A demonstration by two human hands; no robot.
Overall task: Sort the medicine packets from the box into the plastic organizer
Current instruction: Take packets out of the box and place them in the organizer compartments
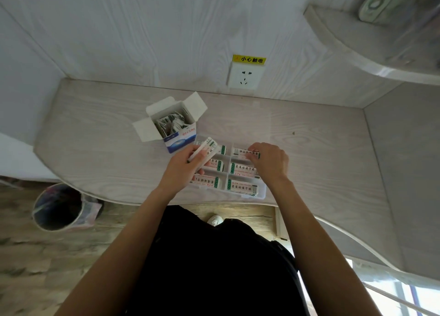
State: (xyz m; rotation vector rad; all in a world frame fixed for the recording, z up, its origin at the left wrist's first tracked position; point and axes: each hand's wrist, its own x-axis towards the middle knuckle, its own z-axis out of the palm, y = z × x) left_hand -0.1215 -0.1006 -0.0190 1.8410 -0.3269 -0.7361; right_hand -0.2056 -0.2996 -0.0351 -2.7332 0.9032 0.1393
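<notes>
Meanwhile, the left hand [188, 165] grips a small stack of medicine packets [205, 152] above the plastic organizer [260, 195], which sits at the table [100, 139] front edge. The right hand [270, 162], fingers curled, pinches a packet [242, 152] lying in the far right compartment. Other compartments already hold packets. Just behind the organizer, the opened box [172, 127] holds more.
</notes>
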